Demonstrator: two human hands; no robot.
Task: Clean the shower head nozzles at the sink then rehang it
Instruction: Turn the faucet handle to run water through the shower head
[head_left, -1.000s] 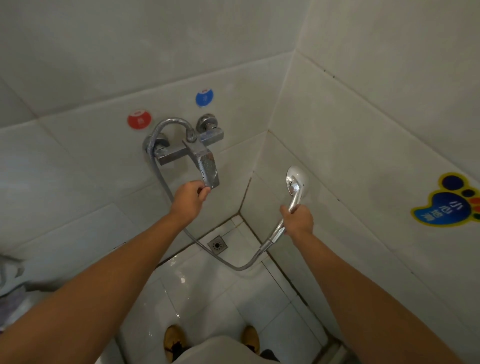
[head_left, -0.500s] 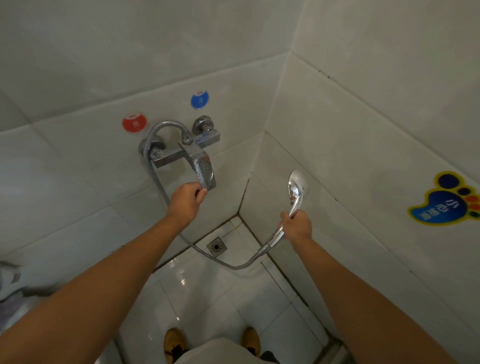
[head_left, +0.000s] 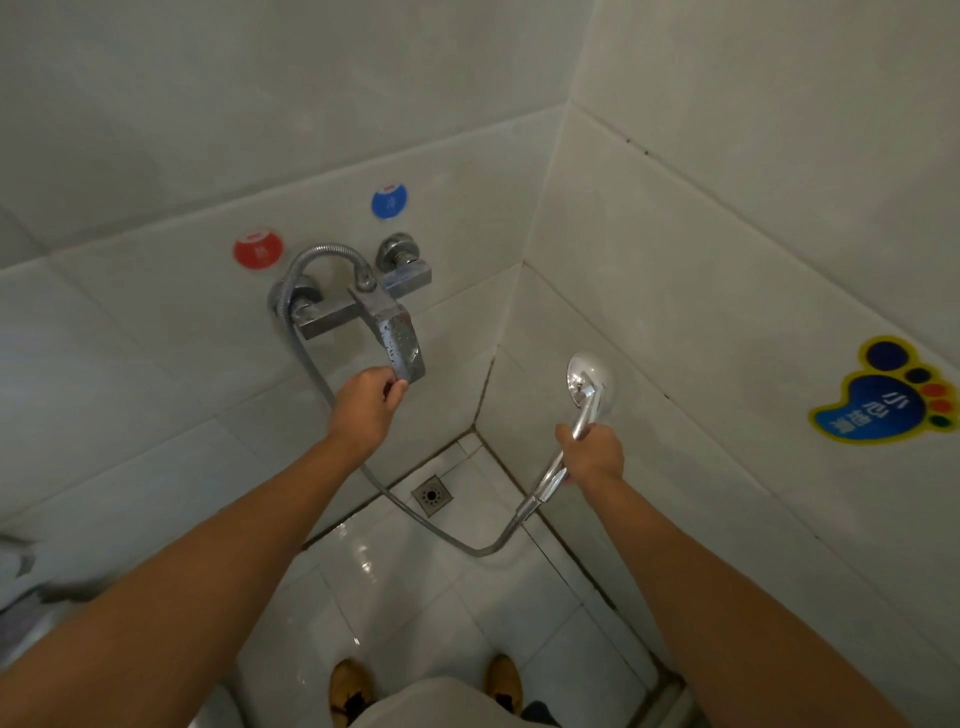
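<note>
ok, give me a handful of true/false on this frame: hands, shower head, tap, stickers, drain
1. The right hand grips the shower head by its handle. True.
2. The left hand rests on the red sticker. False: it is at the tip of the tap lever, below the sticker.
3. The blue sticker sits right of the red one. True.
4. The shower head hangs in a wall bracket. False: it is hand-held near the corner, and no bracket is visible.
5. The hose loops down from the tap, above the floor, to the handle. True.
6. The drain is covered by a shoe. False: it is uncovered in the floor corner; the shoes are at the frame's bottom.
</note>
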